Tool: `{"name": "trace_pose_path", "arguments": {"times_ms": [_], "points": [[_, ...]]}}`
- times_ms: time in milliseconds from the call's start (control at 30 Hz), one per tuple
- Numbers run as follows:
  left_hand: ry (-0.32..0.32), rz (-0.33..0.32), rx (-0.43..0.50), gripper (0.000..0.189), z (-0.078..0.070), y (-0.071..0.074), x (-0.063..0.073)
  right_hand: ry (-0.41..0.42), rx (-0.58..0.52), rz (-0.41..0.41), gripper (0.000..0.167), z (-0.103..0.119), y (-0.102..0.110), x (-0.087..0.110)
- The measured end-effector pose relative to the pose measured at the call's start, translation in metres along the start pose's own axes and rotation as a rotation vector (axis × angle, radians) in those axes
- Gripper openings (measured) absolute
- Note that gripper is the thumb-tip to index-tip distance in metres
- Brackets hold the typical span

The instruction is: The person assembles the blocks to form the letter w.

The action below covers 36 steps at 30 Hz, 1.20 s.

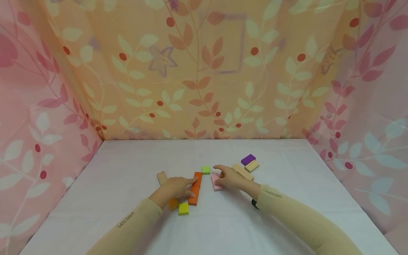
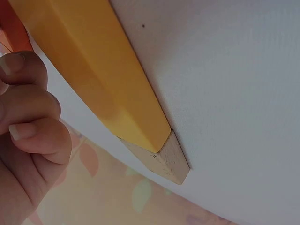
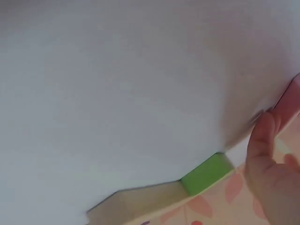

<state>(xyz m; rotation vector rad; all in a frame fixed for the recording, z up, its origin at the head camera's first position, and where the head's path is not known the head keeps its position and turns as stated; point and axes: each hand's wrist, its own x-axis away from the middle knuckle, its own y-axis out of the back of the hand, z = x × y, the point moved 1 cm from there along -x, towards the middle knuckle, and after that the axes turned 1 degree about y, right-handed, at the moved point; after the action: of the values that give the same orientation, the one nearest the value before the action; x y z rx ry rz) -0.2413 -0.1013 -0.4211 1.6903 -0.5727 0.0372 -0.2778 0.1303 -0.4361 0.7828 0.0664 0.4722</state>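
Note:
Two orange blocks [image 1: 194, 197] lie end to end on the white cloth. My left hand [image 1: 174, 187] rests beside them, its index finger reaching onto the far block and its thumb at the near one. Its other fingers [image 2: 40, 136] are loosely curled in the left wrist view. My right hand [image 1: 232, 178] pinches a pink block [image 1: 215, 184] lying on the cloth, with its index finger raised and pointing left. In the right wrist view, the fingertips meet the pink block [image 3: 288, 105] at the frame's edge. A green block [image 1: 206, 170] lies between the hands, farther back.
Left of the left hand lies a wooden block [image 1: 162, 177]. An orange-yellow block [image 1: 173, 203] and a yellow block [image 1: 183, 209] lie nearer. Beyond the right hand are a purple block [image 1: 248, 159], a ridged wooden block [image 1: 251, 165] and plain wooden pieces [image 1: 243, 173]. Patterned curtains [image 1: 204, 71] surround the table.

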Motion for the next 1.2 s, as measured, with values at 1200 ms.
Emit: {"name": "trace_pose_path", "arguments": {"times_ms": [1200], "points": [[0.014,0.008,-0.009,0.067,-0.005,0.002,0.000,0.091,0.113,0.074,0.048,-0.020,0.004,0.008]]}}
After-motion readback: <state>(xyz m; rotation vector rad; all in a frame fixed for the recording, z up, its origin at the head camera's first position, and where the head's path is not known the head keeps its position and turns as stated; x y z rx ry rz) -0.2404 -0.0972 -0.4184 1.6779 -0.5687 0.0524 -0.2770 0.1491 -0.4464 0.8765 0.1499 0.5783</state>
